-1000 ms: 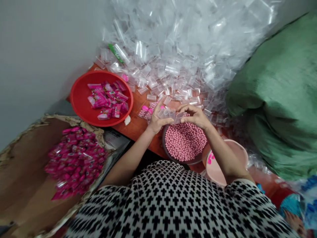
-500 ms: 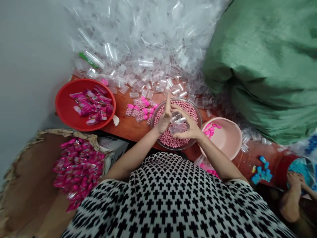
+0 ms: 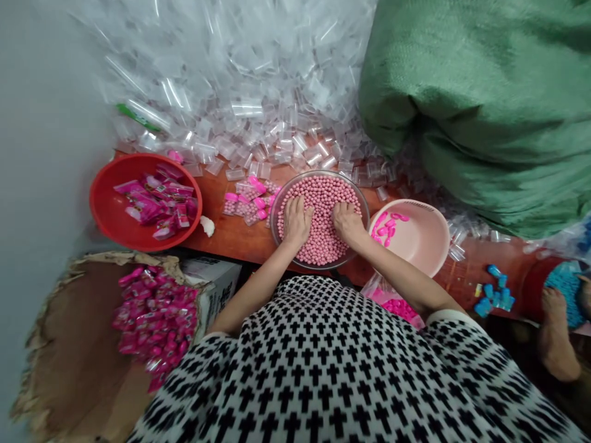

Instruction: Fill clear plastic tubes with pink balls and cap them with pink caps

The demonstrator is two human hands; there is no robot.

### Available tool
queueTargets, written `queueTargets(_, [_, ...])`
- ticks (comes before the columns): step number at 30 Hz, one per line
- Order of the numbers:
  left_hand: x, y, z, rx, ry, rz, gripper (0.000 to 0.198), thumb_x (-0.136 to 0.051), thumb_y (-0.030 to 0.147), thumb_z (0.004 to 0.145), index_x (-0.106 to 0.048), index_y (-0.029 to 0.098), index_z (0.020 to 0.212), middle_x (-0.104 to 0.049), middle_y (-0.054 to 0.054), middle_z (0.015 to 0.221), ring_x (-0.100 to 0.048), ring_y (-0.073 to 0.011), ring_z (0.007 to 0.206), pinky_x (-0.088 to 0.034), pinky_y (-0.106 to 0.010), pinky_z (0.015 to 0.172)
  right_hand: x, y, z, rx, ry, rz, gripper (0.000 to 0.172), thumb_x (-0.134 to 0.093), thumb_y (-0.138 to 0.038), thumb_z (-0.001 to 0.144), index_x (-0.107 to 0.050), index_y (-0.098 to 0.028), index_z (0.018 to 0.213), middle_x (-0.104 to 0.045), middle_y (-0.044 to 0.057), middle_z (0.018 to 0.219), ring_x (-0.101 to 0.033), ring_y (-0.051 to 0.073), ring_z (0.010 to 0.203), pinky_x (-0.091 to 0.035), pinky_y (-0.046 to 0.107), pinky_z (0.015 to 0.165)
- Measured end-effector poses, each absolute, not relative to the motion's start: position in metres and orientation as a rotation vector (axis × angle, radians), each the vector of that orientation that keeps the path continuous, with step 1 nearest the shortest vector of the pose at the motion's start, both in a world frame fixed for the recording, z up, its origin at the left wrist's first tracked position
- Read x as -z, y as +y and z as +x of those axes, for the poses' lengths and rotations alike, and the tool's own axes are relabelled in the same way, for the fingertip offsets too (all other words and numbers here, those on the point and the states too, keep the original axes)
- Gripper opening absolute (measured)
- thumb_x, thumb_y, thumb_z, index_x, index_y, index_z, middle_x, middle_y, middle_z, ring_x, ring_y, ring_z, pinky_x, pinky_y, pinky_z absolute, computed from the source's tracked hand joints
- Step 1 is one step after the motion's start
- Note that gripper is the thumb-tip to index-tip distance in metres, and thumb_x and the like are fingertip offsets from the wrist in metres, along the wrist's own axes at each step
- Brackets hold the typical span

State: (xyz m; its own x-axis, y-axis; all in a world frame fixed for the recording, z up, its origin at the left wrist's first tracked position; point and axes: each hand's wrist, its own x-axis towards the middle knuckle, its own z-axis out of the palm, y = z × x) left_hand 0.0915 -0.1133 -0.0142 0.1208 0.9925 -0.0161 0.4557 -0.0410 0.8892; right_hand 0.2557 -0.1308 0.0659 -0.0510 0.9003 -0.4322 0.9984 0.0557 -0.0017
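Note:
A clear bowl [image 3: 362, 203] full of small pink balls [image 3: 323, 197] stands on the orange table in front of me. Both my hands are pressed down into the balls. My left hand [image 3: 295, 223] lies on the bowl's left side, knuckles up, with its fingers curled into the balls. On the right side my right hand [image 3: 347, 223] is curled the same way. Whatever is under the palms is hidden. A small heap of filled tubes with pink caps [image 3: 249, 200] lies just left of the bowl.
A big heap of empty clear tubes [image 3: 249, 117] fills the back. The red bowl [image 3: 108, 212] of pink packets sits left, a pink basin [image 3: 425, 246] with pink caps right. A green sack [image 3: 480, 104] stands at right, a cardboard box [image 3: 69, 344] of packets lower left. Another person's hand [image 3: 556, 320] is far right.
Both hands, which held a bundle of clear tubes above the bowl, have dropped into the pink balls. The camera has swung right and down.

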Motion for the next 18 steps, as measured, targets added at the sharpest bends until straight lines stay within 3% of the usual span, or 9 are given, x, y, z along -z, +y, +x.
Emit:
queueTargets(4, [0.03, -0.102, 0.107, -0.877, 1.455, 1.61, 0.067, -0.028, 0.065, 0.092, -0.059, 0.013, 0.12, -0.06, -0.018, 0.119, -0.05, -0.0281, 0.12, -0.03, -0.049, 0.111, -0.042, -0.12, 0.234, 0.518, 2.067, 1.881, 0.038, -0.026, -0.007, 0.09, -0.052, -0.004, 0.117, -0.054, 0.027, 0.111, -0.049, 0.034, 0.103, -0.051, 0.038, 0.069])
queueTargets(11, [0.021, -0.097, 0.118, -0.906, 1.438, 1.597, 0.066, -0.02, 0.063, 0.095, -0.065, 0.014, 0.105, -0.063, -0.013, 0.101, -0.056, -0.0249, 0.102, -0.042, -0.042, 0.098, -0.005, -0.116, 0.246, 0.925, 2.204, 1.912, 0.045, -0.054, -0.008, 0.071, -0.053, -0.001, 0.116, -0.057, 0.023, 0.118, -0.052, 0.03, 0.108, -0.046, 0.044, 0.097])
queueTargets(14, [0.006, -0.104, 0.123, -0.924, 1.33, 1.683, 0.057, -0.027, 0.058, 0.096, -0.065, 0.017, 0.108, -0.064, -0.012, 0.108, -0.055, -0.0246, 0.107, -0.038, -0.042, 0.103, 0.006, -0.124, 0.248, 1.169, 2.244, 2.038, 0.043, -0.053, -0.016, 0.072, -0.057, -0.008, 0.114, -0.061, 0.017, 0.117, -0.056, 0.028, 0.107, -0.047, 0.044, 0.097])
queueTargets(18, [-0.002, -0.112, 0.127, -0.785, 1.18, 1.839, 0.055, -0.033, 0.059, 0.093, -0.065, 0.021, 0.116, -0.061, -0.011, 0.122, -0.043, -0.0284, 0.127, -0.024, -0.046, 0.115, 0.009, -0.131, 0.248, 1.302, 2.218, 2.085, 0.046, -0.047, -0.016, 0.077, -0.058, -0.011, 0.122, -0.061, 0.016, 0.126, -0.056, 0.027, 0.117, -0.044, 0.041, 0.101])
